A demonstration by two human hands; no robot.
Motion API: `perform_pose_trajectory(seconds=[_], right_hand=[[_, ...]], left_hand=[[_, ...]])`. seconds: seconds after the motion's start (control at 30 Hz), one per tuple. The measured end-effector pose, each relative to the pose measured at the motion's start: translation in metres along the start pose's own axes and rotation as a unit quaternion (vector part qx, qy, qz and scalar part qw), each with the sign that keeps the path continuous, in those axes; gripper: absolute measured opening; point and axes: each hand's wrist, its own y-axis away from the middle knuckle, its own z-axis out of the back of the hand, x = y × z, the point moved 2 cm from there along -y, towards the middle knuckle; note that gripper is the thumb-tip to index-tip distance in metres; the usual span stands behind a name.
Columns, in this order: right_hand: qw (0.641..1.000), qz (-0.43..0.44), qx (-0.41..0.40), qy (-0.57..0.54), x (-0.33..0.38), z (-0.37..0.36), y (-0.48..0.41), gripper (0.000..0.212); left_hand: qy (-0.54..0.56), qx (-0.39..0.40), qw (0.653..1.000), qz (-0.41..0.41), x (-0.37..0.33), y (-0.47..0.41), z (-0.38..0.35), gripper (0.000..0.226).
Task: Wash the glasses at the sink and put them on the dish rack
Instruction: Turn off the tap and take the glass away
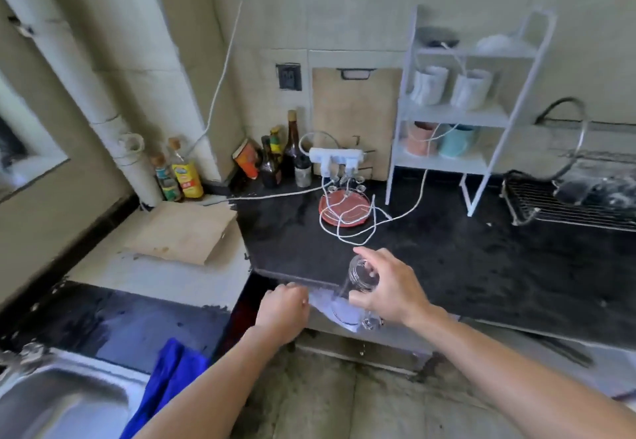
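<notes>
My right hand [389, 287] grips a clear glass mug [358, 295], tilted with its mouth toward the back, just over the front edge of the dark counter [481, 266]. A pale cloth [323, 302] shows under and beside the glass. My left hand [284, 311] is curled at the cloth's left end, holding it. The steel sink [62, 404] lies at the bottom left. The wire dish rack [550, 201] stands at the far right with dark items on it.
A blue cloth [165, 380] hangs by the sink. White cables and a power strip [335, 156] trail over a red plate [344, 209] mid-counter. A white shelf [461, 111] holds cups. Bottles [275, 159] and a cutting board [356, 122] line the back wall.
</notes>
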Motion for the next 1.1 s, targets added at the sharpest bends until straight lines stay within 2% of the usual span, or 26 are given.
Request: perform_pose_trajectory(seconds=[0.17,0.33,0.63,0.9,1.0,1.1], right_hand=[[0.992,-0.105,-0.066,-0.002,-0.088,0.07,0.017,0.079],[0.969,-0.213,-0.125,-0.006,-0.169,0.123,0.025,0.079],[0.909,-0.364,-0.204,0.02,-0.281,0.214,0.003,0.074],[0.852,-0.42,-0.311,-0.023,-0.358,0.285,-0.024,0.078],[0.843,-0.423,-0.331,-0.03,-0.396,0.308,-0.043,0.073],[0.841,-0.417,-0.342,-0.053,-0.442,0.33,-0.068,0.077]], left_hand=[[-0.008,0.007,0.994,-0.112,-0.109,-0.061,-0.001,0.024],[0.006,0.023,0.979,-0.203,-0.191,-0.129,-0.01,0.024],[0.035,0.035,0.951,-0.305,-0.3,-0.255,-0.015,0.024],[0.082,0.033,0.929,-0.359,-0.399,-0.342,0.005,0.021],[0.113,0.0,0.927,-0.357,-0.432,-0.371,0.005,0.023],[0.149,-0.075,0.92,-0.354,-0.466,-0.399,0.011,0.027]])
